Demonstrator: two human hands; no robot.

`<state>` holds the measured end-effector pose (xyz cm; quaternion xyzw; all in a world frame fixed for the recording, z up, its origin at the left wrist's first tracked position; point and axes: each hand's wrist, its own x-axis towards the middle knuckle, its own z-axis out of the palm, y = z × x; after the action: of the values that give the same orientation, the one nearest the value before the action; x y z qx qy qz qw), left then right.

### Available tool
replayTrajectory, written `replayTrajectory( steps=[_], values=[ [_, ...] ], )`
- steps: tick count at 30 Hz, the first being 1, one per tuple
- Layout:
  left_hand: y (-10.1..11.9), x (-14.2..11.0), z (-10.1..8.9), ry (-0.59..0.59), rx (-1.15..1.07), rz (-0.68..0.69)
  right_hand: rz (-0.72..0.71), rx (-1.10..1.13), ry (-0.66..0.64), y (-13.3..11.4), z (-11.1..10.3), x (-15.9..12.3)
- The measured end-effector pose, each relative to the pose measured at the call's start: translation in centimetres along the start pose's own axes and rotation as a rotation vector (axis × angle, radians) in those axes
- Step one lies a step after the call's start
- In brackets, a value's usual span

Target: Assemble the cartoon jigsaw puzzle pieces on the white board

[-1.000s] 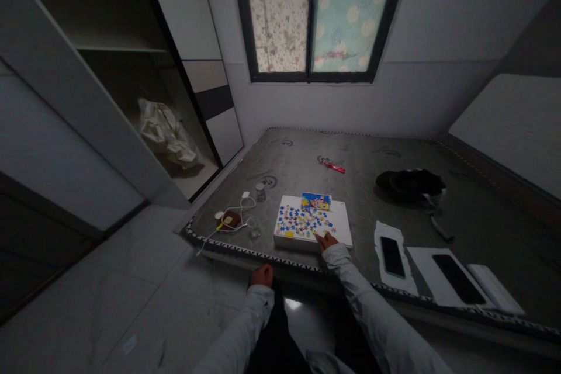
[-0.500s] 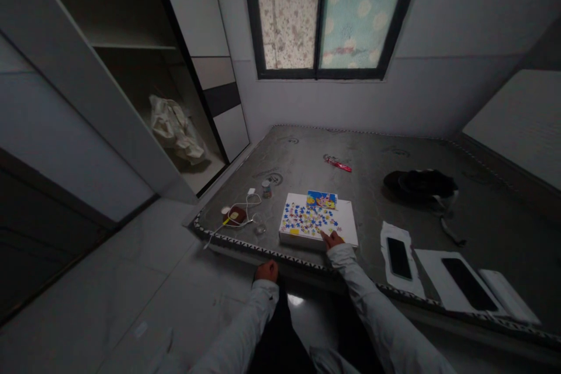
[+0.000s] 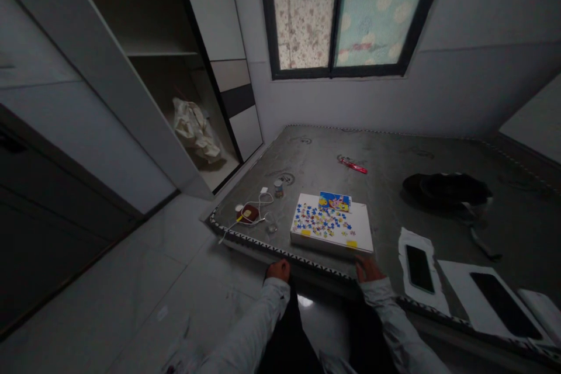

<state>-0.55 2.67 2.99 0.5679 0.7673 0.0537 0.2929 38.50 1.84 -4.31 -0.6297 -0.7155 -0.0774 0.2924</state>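
A white board strewn with several small blue, yellow and red jigsaw pieces lies near the front edge of a bare grey mattress. A partly joined colourful section sits at the board's far side. My right hand rests at the mattress edge just in front of the board's near right corner; its fingers are too dark to read. My left hand is curled into a fist at the mattress edge, left of the board, with nothing seen in it.
Left of the board lie a white charger cable, a small jar and a glass. Two phones lie on white paper at the right. A black garment, a red object and an open wardrobe are also in view.
My right hand has drawn back off the puzzle board to the mattress edge. The camera has swung left, so everything sits further right in view. My left hand stays fisted.
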Motion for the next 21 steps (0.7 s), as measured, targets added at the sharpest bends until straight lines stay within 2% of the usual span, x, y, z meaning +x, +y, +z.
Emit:
replayTrajectory(
  steps=[3,5,11,15,18,21],
  values=[
    [0.3,-0.2,-0.1,0.008,-0.020,-0.009,0.025,0.095,-0.001,-0.1,0.3,-3.1],
    [0.5,-0.2,-0.1,0.015,-0.034,-0.012,0.046,0.152,-0.026,-0.1,0.8,-3.9],
    [1.3,-0.1,-0.3,0.022,-0.058,-0.006,0.119,0.292,-0.115,0.0,2.8,-3.1],
    [2.0,0.0,-0.8,0.032,-0.068,0.027,0.163,0.356,-0.139,0.1,2.9,-3.2],
    [2.8,0.6,-1.8,0.059,-0.074,0.073,0.199,0.387,-0.144,0.3,2.5,-3.4],
    [3.9,2.1,-3.7,0.100,-0.070,0.118,0.233,0.403,-0.156,0.4,2.2,-3.3]
  ],
)
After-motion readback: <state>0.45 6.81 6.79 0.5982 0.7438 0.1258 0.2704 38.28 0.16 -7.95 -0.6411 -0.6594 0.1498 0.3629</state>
